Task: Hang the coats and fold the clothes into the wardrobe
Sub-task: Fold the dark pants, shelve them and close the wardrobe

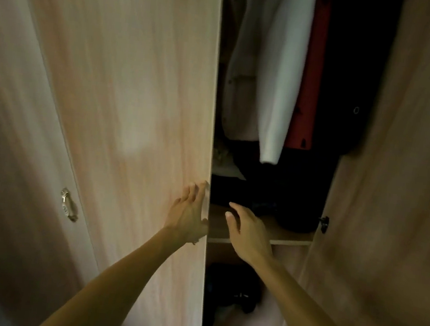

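The wardrobe (290, 268) is standing partly open. The left hand (189, 213) is pressing flat against the free edge of the left door (135, 100), its grip spread with fingers straight. The right hand (247, 231) is reaching into the gap over the front edge of the shelf (288, 238), its grip apart and holding nothing. Inside, a beige coat (238, 98), a white coat (281, 90), a red garment (306, 106) and a black coat (351, 84) are already hanging side by side, and dark folded clothes (272, 193) are lying on the shelf toward its back. Judging by this, most of the job is looking done; whether more clothes are waiting outside cannot be told.
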Tool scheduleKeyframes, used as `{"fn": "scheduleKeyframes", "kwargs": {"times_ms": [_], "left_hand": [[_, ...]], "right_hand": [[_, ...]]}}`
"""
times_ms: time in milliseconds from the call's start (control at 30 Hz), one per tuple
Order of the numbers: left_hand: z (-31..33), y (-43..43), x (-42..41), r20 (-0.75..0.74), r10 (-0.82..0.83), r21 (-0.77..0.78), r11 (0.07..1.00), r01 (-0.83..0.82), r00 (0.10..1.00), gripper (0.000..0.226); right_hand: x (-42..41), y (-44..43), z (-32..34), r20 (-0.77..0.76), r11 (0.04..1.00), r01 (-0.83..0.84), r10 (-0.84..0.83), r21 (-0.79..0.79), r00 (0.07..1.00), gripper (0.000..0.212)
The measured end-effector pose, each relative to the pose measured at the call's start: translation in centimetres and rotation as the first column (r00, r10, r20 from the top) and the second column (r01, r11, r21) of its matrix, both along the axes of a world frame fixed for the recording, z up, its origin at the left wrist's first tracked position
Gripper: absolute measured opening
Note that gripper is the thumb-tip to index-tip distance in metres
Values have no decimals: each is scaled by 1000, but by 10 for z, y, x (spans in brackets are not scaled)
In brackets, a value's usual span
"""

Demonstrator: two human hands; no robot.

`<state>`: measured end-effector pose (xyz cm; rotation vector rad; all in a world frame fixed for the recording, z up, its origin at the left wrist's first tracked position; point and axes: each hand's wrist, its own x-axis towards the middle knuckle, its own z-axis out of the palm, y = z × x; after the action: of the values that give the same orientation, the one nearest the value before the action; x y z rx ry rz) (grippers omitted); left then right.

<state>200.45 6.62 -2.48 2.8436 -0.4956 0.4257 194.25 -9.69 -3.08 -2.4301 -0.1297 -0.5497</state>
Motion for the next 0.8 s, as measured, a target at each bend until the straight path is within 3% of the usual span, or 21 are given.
{"fn": "scheduleKeyframes", "kwargs": {"times_ms": [300, 500, 567, 667, 800], "left_hand": [[17, -20, 65, -134, 80, 39, 996, -75, 988, 102], [38, -23, 59, -137, 87, 4, 996, -87, 987, 78], [38, -17, 46, -135, 85, 58, 995, -77, 987, 71], [30, -9, 10, -33, 0, 130, 992, 4, 999, 65], [21, -20, -62, 55, -183, -24, 983, 184, 982, 60]], "right_hand": [[51, -10, -8, -3, 999, -50, 50, 12, 999, 40], [45, -10, -3, 15, 999, -45, 45, 7, 999, 39], [33, -12, -4, 15, 999, -35, 35, 18, 999, 39], [8, -20, -8, 21, 999, 18, -19, 34, 1000, 40], [-42, -36, -9, 36, 991, 132, -132, -18, 991, 53]]}}
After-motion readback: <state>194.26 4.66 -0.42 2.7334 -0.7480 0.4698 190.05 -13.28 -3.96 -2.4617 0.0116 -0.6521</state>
